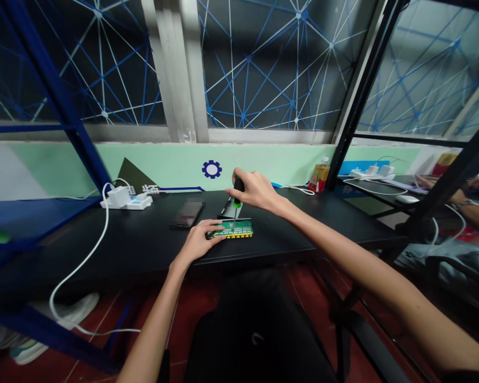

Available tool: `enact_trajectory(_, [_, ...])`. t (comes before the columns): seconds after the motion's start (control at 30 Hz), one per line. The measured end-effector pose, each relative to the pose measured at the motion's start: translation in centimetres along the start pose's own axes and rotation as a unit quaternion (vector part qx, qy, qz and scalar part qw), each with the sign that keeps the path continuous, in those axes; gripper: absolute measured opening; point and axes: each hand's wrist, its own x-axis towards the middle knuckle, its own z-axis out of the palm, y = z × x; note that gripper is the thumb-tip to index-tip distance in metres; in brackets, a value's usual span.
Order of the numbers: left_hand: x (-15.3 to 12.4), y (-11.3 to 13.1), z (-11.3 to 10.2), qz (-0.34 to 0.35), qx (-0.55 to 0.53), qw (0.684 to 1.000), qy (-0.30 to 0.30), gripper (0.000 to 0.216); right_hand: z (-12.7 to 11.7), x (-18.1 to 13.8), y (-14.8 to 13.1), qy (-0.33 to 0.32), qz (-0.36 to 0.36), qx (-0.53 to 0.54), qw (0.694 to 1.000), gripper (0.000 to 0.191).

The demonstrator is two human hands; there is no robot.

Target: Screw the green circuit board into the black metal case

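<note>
A green circuit board [245,229] with a row of yellow parts along its near edge lies on the black desk in front of me. My left hand [199,238] grips its left end between thumb and fingers. My right hand [253,189] is wrapped around the black and green handle of a screwdriver [237,204]. The screwdriver stands nearly upright, its shaft pointing down onto the middle of the board. Just behind the board is a flat metal-looking plate [234,210], partly hidden by my right hand and the tool. Tiny dark bits [267,219], perhaps screws, lie right of the board.
A dark phone [188,213] lies left of the board. Further left sits a white power strip [138,202] with a cable hanging over the desk edge. A drink bottle [319,174] and a white cable [301,189] are at the back right. Another person's arm [473,213] shows far right.
</note>
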Motion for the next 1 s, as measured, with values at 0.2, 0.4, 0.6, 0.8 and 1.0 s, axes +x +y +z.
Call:
enact_trajectory(0.2, [0.0, -0.3, -0.1, 0.004, 0.007, 1.0, 0.002, 0.025, 0.1, -0.5, -0.1, 0.003, -0.047, 0.046, 0.998, 0.027])
enact_trajectory(0.4, [0.0, -0.2, -0.1, 0.005, 0.009, 1.0, 0.001, 0.025, -0.4, -0.9, -0.2, 0.013, -0.025, -0.033, 0.999, 0.033])
enact_trajectory(0.6, [0.0, 0.1, 0.0, -0.003, 0.006, 1.0, 0.001, 0.023, -0.8, -1.7, 0.0, -0.01, -0.046, -0.009, 0.999, 0.024])
enact_trajectory(0.8, [0.0, 0.0, 0.0, 0.001, 0.013, 1.0, 0.01, 0.024, -1.0, -2.2, -0.4, -0.009, -0.032, 0.013, 0.999, 0.032])
enact_trajectory(1.0, [-0.3, 0.0, 0.2, 0.017, 0.025, 0.999, 0.043, 0.023, -1.2, -1.8, -1.2, -0.001, -0.04, -0.032, 0.999, 0.025])
